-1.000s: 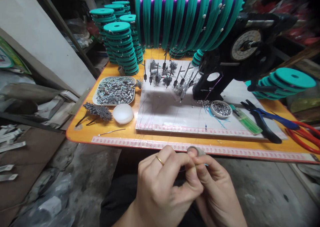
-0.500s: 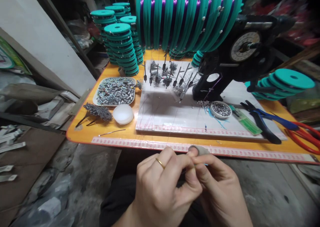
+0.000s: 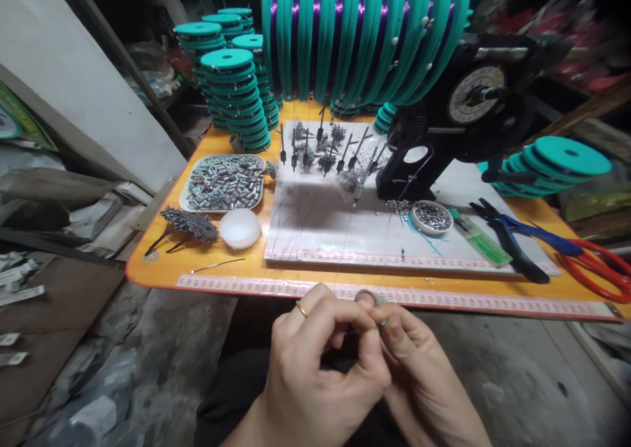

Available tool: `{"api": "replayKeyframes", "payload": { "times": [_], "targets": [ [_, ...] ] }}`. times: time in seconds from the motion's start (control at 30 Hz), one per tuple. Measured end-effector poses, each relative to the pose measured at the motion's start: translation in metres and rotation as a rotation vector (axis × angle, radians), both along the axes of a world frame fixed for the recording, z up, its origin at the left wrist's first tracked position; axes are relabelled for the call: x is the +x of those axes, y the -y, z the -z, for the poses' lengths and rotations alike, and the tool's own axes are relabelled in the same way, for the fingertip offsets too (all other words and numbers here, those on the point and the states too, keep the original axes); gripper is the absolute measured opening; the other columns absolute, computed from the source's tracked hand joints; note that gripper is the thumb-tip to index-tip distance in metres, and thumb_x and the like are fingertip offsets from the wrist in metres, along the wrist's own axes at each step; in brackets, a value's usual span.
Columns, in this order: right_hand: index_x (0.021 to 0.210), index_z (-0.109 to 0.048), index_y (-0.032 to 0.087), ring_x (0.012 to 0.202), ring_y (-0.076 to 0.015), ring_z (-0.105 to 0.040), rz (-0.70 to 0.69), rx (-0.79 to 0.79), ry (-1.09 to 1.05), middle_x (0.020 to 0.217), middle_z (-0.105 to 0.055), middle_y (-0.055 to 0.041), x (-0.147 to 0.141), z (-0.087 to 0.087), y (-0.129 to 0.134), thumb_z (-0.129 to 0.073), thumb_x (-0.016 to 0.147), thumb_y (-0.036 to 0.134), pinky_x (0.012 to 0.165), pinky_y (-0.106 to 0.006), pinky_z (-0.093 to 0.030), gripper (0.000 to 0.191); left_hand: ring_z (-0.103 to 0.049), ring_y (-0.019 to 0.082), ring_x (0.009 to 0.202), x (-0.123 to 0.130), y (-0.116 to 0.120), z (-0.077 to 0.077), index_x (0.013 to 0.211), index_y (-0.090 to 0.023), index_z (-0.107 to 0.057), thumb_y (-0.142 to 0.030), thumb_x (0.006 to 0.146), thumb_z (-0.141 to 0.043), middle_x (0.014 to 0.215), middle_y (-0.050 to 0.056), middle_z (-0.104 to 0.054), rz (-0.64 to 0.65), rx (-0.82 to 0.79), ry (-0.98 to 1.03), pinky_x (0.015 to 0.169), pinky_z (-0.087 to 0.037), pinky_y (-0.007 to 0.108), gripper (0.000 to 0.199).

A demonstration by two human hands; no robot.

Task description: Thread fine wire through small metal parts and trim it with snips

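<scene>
Your right hand has thumb and forefinger pinched narrow on a tiny blue piece, right where the two hands meet. Its showing end points rightward; too little shows to call its long axis. Your left hand, gold ring on, brings thumb and forefinger together just beside it; you're hiding whatever is between them. A grey finger sleeve caps a fingertip above, and your own fingers block the rest of the piece. Beyond: tape measure along the table edge, then the white board with a dish of metal bits, pliers and red-handled scissors off right, a tray of sinkers left, teal spools overhead. Against a second ago, your hands sit farther left, and less blue pokes out.
</scene>
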State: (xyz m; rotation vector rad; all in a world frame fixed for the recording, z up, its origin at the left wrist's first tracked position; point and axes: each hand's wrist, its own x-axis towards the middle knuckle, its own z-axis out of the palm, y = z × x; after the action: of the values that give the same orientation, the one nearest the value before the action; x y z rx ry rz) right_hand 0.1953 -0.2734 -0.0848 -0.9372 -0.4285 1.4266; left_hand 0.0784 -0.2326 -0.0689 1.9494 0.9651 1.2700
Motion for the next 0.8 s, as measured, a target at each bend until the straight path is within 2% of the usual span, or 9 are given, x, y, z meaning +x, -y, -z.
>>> {"api": "replayKeyframes", "payload": {
  "times": [0.13,0.27,0.37,0.47,0.53,0.57,0.63,0.7,0.8],
  "targets": [
    [0.077,-0.078,0.025,0.073,-0.0104,-0.067,-0.022,-0.029,-0.075,0.077,-0.072,-0.0015,0.001,-0.005,-0.002,-0.080,0.074,0.034,0.073,-0.018,-0.055,0.010,-0.042,0.007,0.051,0.000,-0.001,0.010,0.103,-0.023,-0.062,-0.009,0.076,-0.068,0.070,-0.004,-0.056,0.054,-0.126,0.091,0.044,-0.036,0.017,0.031],
    [0.081,-0.079,0.024,0.073,-0.0100,-0.065,-0.092,-0.033,-0.044,0.076,-0.071,-0.0017,0.009,-0.007,-0.006,-0.076,0.079,0.037,0.072,-0.018,-0.052,0.013,-0.042,0.006,0.048,0.000,-0.009,0.013,0.098,-0.025,-0.068,-0.010,0.079,-0.069,0.067,-0.004,-0.053,0.128,-0.128,0.127,0.041,-0.035,0.015,0.025],
    [0.077,-0.078,0.025,0.073,-0.0100,-0.063,-0.129,0.019,0.100,0.074,-0.071,-0.0006,0.019,-0.009,-0.009,-0.074,0.081,0.037,0.073,-0.019,-0.050,0.013,-0.050,0.006,0.052,-0.002,-0.017,0.014,0.094,-0.025,-0.071,-0.007,0.078,-0.071,0.065,-0.004,-0.053,0.180,-0.104,0.144,0.046,-0.042,0.014,0.024],
    [0.079,-0.079,0.023,0.068,-0.0113,-0.063,-0.259,0.072,0.332,0.068,-0.069,-0.0010,0.033,-0.014,-0.010,-0.068,0.085,0.040,0.069,-0.022,-0.050,0.021,-0.053,0.008,0.053,-0.003,-0.021,0.015,0.093,-0.025,-0.072,-0.005,0.076,-0.071,0.063,-0.004,-0.054,0.222,-0.058,0.140,0.048,-0.046,0.015,0.027],
    [0.086,-0.078,0.023,0.062,-0.0117,-0.062,-0.320,0.113,0.554,0.066,-0.068,-0.0015,0.044,-0.019,-0.012,-0.060,0.091,0.043,0.061,-0.023,-0.049,0.028,-0.056,0.010,0.056,-0.001,-0.021,0.014,0.089,-0.025,-0.073,-0.007,0.076,-0.071,0.067,-0.002,-0.056,0.205,-0.092,0.190,0.048,-0.048,0.016,0.023],
    [0.090,-0.077,0.023,0.061,-0.0120,-0.061,-0.279,0.149,0.727,0.069,-0.068,-0.0020,0.051,-0.022,-0.016,-0.057,0.093,0.042,0.058,-0.024,-0.049,0.029,-0.059,0.010,0.060,0.001,-0.019,0.014,0.085,-0.025,-0.073,-0.008,0.076,-0.071,0.072,-0.001,-0.059,0.170,-0.137,0.239,0.049,-0.048,0.016,0.020],
    [0.098,-0.075,0.022,0.067,-0.0147,-0.062,-0.070,0.238,1.246,0.077,-0.069,-0.0042,0.066,-0.026,-0.027,-0.053,0.096,0.036,0.060,-0.027,-0.050,0.027,-0.064,0.012,0.070,0.006,-0.015,0.012,0.078,-0.025,-0.071,-0.011,0.077,-0.070,0.080,0.001,-0.065,0.076,-0.261,0.354,0.053,-0.050,0.014,0.014],
    [0.102,-0.074,0.020,0.083,-0.0211,-0.060,0.174,0.305,1.795,0.086,-0.069,-0.0080,0.079,-0.029,-0.045,-0.054,0.094,0.030,0.071,-0.034,-0.050,0.024,-0.067,0.012,0.077,0.012,-0.010,0.012,0.076,-0.025,-0.068,-0.012,0.080,-0.067,0.083,0.001,-0.070,0.004,-0.371,0.457,0.061,-0.053,0.014,0.014],
    [0.097,-0.076,0.018,0.091,-0.0279,-0.053,0.211,0.300,2.053,0.090,-0.068,-0.0110,0.090,-0.028,-0.076,-0.061,0.089,0.029,0.078,-0.042,-0.047,0.020,-0.067,0.011,0.075,0.018,-0.007,0.014,0.077,-0.025,-0.067,-0.011,0.081,-0.066,0.076,-0.001,-0.071,-0.028,-0.443,0.547,0.068,-0.054,0.015,0.015]
  ]
}}
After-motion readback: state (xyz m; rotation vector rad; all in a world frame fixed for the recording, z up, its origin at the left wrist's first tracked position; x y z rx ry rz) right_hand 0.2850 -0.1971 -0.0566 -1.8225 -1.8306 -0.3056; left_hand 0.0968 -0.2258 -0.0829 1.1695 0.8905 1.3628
